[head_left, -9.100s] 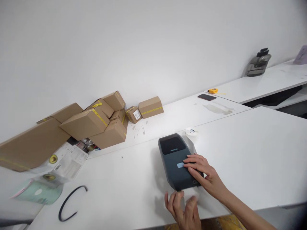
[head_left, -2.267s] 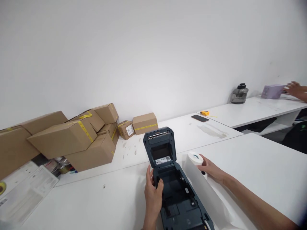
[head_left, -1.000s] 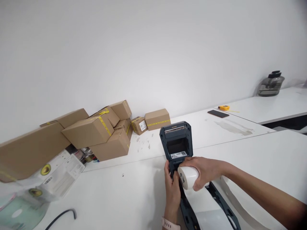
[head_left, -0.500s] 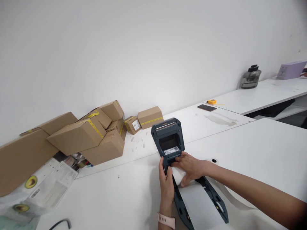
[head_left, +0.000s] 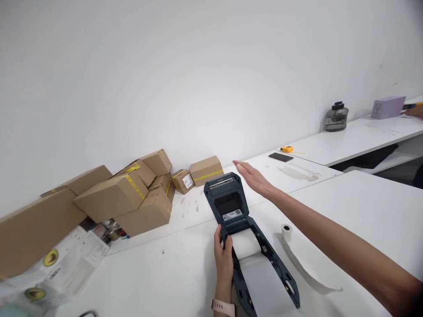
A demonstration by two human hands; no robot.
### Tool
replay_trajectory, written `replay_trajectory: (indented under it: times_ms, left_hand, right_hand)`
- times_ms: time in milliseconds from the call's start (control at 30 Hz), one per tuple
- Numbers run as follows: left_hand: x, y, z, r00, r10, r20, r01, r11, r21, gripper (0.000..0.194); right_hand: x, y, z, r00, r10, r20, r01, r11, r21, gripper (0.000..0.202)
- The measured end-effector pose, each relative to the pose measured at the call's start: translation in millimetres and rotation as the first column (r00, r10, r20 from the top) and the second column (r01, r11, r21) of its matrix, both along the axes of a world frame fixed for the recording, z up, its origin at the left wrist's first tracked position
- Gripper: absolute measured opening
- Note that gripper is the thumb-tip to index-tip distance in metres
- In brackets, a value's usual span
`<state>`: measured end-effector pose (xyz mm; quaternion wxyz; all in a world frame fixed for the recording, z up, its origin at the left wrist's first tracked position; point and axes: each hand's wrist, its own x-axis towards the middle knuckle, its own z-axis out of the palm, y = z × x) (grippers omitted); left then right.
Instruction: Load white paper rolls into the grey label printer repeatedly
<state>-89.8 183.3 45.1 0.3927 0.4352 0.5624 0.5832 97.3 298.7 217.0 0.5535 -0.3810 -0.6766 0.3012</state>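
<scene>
A dark label printer (head_left: pixel 254 229) stands on the white table with its lid (head_left: pixel 228 198) tipped back. Inside it lies a white paper roll (head_left: pixel 245 243), and a wide paper strip (head_left: pixel 264 281) runs from the roll toward me. My left hand (head_left: pixel 224 259) grips the printer's left side wall, thumb over the edge by the roll. Beside the top right of the raised lid, my right hand (head_left: pixel 253 176) is stretched flat with nothing in it. I cannot tell whether its fingers touch the lid.
To the right, a small paper roll (head_left: pixel 287 232) trails a loose strip. Cardboard boxes (head_left: pixel 112 198) and plastic packaging (head_left: pixel 76 264) crowd the left. Farther back are a phone (head_left: pixel 280 157), tape measure (head_left: pixel 287 149), jug (head_left: pixel 336 118) and purple box (head_left: pixel 388 108). Another person's hand (head_left: pixel 414 111) shows at far right.
My right hand has left the paper roll inside the printer and risen to beside the raised lid. The roll is now uncovered. My left hand keeps its hold on the printer's side.
</scene>
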Motion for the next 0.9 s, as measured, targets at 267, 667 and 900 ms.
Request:
replay_trajectory:
  times_ms: [267,667,900]
  left_hand:
    - [0.7,-51.8,17.1,0.991,0.115,0.074,-0.108,0.990,-0.087,0.072]
    - [37.0,-101.6,62.6,0.968,0.219,0.123,-0.217,0.976,-0.033,0.063]
    - [62.6,-111.3,34.3,0.920,0.221,0.324,-0.152,0.963,-0.223,0.087]
  right_hand:
    - [-10.6,-28.3,-17.0,0.974,0.205,-0.100,-0.215,0.971,-0.101,0.039]
    - [34.1,-172.2,-148.2,0.970,0.231,0.070,-0.226,0.971,-0.074,0.041]
    - [22.0,-177.9,-171.7,0.985,0.017,-0.173,-0.092,0.897,-0.432,0.063]
